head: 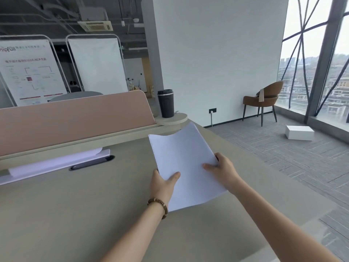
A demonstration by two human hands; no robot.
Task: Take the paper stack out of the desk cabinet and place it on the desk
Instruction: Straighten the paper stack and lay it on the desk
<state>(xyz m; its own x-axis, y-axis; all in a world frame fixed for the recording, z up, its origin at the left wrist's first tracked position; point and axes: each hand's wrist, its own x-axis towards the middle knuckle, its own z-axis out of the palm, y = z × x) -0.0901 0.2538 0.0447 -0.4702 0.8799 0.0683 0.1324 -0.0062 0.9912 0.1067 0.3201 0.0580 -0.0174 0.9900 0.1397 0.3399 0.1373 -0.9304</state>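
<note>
A white paper stack is held over the beige desk by both hands; its left edge is pinched by the left hand, thumb on top and fingers hidden beneath; its right edge is gripped likewise by the right hand; the far edge is bowed upward; whether the near end touches the desk cannot be told. A dark tumbler is seen beyond, by a pink partition.
</note>
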